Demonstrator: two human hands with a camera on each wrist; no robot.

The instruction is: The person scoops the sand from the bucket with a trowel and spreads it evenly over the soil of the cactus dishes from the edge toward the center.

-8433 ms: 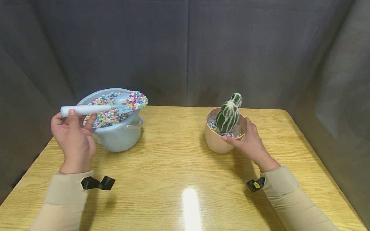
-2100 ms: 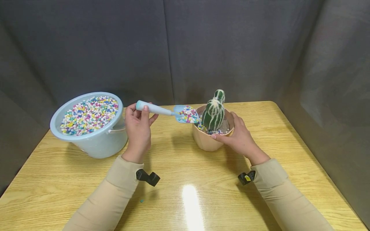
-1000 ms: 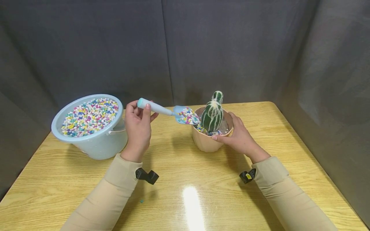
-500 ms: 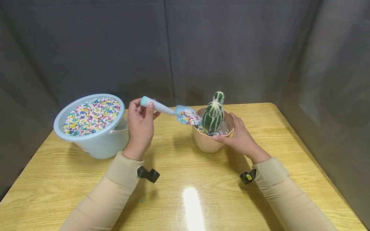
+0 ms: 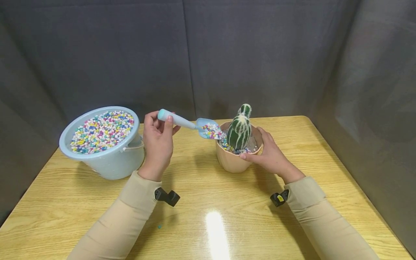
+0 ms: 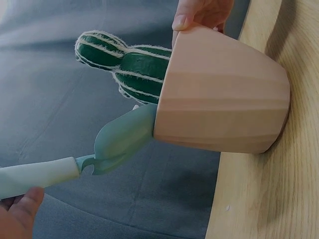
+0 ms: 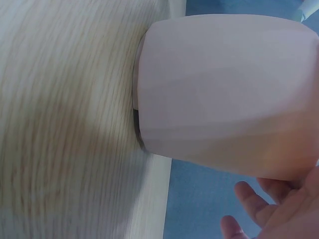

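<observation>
My left hand (image 5: pixel 158 144) pinches the pale handle of a small blue trowel (image 5: pixel 178 120) between thumb and fingers. Multicoloured pebbles (image 5: pixel 212 131) lie heaped on its blade, whose tip reaches over the left rim of a peach plant pot (image 5: pixel 232 162). In the left wrist view the underside of the trowel blade (image 6: pixel 124 134) meets the pot's rim. A green cactus with white fuzzy ridges (image 5: pixel 238 133) stands in the pot, with pebbles at its left and front and bare grey soil at its right. My right hand (image 5: pixel 273 157) grips the pot's right side, thumb at the front rim.
A light blue bucket (image 5: pixel 113 166) full of the same pebbles stands at the left of the wooden table (image 5: pixel 188 191), its white handle hanging at the side. One small teal pebble (image 5: pixel 159 226) lies near the left forearm. Dark grey curtains (image 5: pixel 260 54) surround the table's back and sides.
Since the oldest frame, my left hand has carried the loaded trowel right, from the bucket to the pot. Over the last second the trowel has tilted slightly downward; the right hand keeps its grip.
</observation>
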